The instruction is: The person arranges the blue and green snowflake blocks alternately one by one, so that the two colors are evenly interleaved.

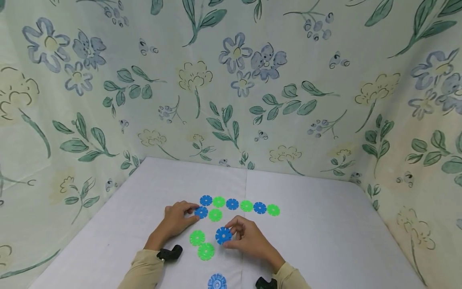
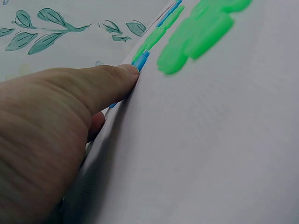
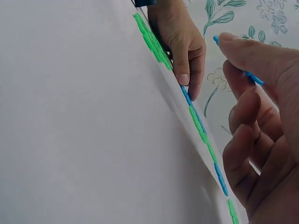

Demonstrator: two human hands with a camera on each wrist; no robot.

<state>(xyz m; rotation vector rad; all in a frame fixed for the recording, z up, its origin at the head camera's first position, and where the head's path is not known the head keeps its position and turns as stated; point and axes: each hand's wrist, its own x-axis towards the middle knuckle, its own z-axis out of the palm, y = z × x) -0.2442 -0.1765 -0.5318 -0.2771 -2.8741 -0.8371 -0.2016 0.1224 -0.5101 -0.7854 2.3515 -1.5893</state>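
A blue notched plastic disc is pinched between the thumb and fingers of my right hand, above the table. My left hand holds another blue disc by its edge, flat on the cloth, at the left end of a short second row. Beside that disc lies a green disc. Just behind runs a row of alternating blue and green discs, from a blue one to a green one. In the left wrist view, the thumb touches the edge of the blue disc.
Two loose green discs, one partly under or against the other, lie between the forearms. Nearer the front are blue discs, apparently stacked. White cloth covers the table; a floral curtain hangs behind and at the sides.
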